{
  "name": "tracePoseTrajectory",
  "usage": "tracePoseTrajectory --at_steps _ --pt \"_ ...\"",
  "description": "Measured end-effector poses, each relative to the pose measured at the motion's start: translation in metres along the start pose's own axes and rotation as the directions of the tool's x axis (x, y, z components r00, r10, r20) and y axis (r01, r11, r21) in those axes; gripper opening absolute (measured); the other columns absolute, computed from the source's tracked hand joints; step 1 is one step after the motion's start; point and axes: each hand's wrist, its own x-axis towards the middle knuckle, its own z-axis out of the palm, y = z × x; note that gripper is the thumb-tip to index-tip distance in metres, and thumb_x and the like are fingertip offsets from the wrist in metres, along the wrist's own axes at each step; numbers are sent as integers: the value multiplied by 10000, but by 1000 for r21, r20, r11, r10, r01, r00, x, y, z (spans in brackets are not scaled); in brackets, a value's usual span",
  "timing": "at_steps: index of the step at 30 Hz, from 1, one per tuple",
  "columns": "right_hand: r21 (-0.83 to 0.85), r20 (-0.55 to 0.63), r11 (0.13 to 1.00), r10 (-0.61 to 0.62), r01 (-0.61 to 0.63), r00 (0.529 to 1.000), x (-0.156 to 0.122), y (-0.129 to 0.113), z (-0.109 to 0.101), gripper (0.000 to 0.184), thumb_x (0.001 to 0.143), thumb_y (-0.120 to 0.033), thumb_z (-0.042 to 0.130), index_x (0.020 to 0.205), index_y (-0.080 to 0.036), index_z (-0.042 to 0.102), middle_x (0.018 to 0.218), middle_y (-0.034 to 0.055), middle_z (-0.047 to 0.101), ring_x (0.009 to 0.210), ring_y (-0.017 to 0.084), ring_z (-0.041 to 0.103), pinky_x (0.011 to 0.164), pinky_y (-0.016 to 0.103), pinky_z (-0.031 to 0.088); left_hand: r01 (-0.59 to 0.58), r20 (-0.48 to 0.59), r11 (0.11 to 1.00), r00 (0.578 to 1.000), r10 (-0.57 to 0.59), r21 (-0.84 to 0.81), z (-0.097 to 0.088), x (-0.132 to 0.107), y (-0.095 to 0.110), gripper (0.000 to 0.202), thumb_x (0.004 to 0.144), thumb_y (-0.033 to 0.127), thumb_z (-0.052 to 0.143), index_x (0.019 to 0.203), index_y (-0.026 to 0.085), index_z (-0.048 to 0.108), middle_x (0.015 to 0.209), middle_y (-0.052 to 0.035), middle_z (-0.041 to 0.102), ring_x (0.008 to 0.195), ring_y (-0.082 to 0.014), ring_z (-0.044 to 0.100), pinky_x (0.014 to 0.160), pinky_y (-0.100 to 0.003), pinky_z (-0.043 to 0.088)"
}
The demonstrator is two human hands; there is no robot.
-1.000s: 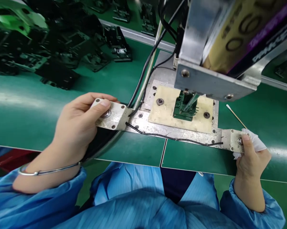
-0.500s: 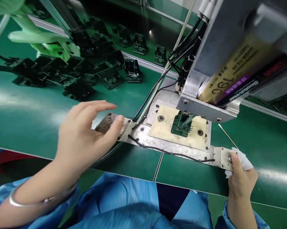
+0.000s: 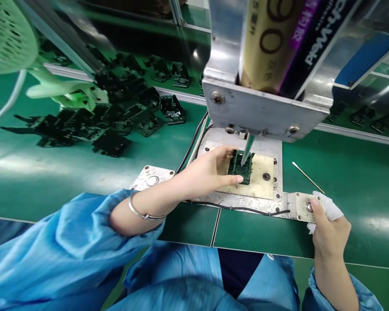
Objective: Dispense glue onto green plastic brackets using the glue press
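Observation:
My left hand (image 3: pixel 210 172) grips a dark plastic part (image 3: pixel 240 167) from its left side, thumb along the near edge and fingers at the far edge. The part sits on a cream fixture plate (image 3: pixel 264 162). Above it, a clear greenish nozzle (image 3: pixel 248 149) points down, its tip at or just over the part. A crumpled white tissue (image 3: pixel 330 207) is held in my right hand (image 3: pixel 330 233). My right thumb rests at a round metal button (image 3: pixel 308 206) on the bracket at the right end of the metal base.
A dispenser holding a gold and black adhesive cartridge (image 3: pixel 265 47) towers above the fixture. Many dark plastic parts (image 3: pixel 112 142) lie piled at left beside a green fan (image 3: pixel 9 39). A cotton swab (image 3: pixel 307 177) lies at right. A second button (image 3: pixel 152 180) is left of my forearm.
My left hand has moved right, from beside the left button to the dark part, and closed on it. My right hand stays at the right button. The camera view has shifted.

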Motion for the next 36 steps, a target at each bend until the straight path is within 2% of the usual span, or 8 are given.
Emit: tracePoseTrajectory --at_steps 9,13,16,21,24,26,31,36 --pt "3 36 1000 3 -3 999 1 -1 3 584 709 -583 811 1086 -138 786 931 109 783 873 292 728 736 362 576 281 -174 958 942 -286 -54 1 -8 20 460 537 481 919 839 181 745 771 -44 745 761 -249 715 699 -371 590" --pt "29 35 999 -13 12 999 3 -4 6 570 711 -566 815 1075 -129 784 900 104 779 824 269 725 665 328 571 443 37 880 895 -444 -171 7 -21 25 441 560 574 864 546 182 660 535 -19 610 511 -169 574 468 -298 449" --pt "109 -4 994 -13 13 1000 3 -7 8 587 671 -562 842 1060 -125 784 933 108 776 811 263 729 617 319 578 488 52 838 870 -491 -246 19 -44 20 411 533 516 893 678 177 712 633 -29 664 583 -182 618 478 -282 465" --pt "99 -210 990 -75 97 975 -19 -3 -8 563 714 -543 827 1099 -135 776 1043 128 765 820 267 732 633 358 596 106 -142 982 981 -128 -156 43 -98 12 586 609 278 926 1138 226 679 1153 -88 708 1113 -279 667 785 -338 606" --pt "-34 -138 949 -315 313 939 -45 -2 -29 409 812 -473 775 1062 -149 777 864 81 755 679 220 694 597 341 566 -264 -119 964 958 261 -13 48 -118 18 573 704 179 879 1221 255 645 1175 -79 682 1093 -249 675 834 -334 626" --pt "-89 36 842 -530 531 847 -63 -12 -41 242 828 -400 770 923 -178 757 681 18 677 535 163 607 508 294 507 -466 -55 883 882 468 52 47 -123 26 618 723 150 868 1279 251 616 1153 -72 683 1104 -238 664 904 -342 620" --pt "202 434 515 -810 833 395 -98 -67 -46 188 892 -161 614 722 -220 559 544 -49 469 426 99 410 424 260 332 -639 23 764 768 639 91 46 -120 36 674 714 188 897 1308 171 577 1154 -79 699 1141 -205 644 1031 -300 552" --pt "310 477 458 -833 833 280 -109 -90 -31 126 918 -163 541 807 -220 535 593 -29 542 483 124 496 487 279 372 -663 29 743 748 663 89 50 -120 37 671 696 199 913 1277 148 580 1157 -91 710 1123 -201 662 1035 -303 553"
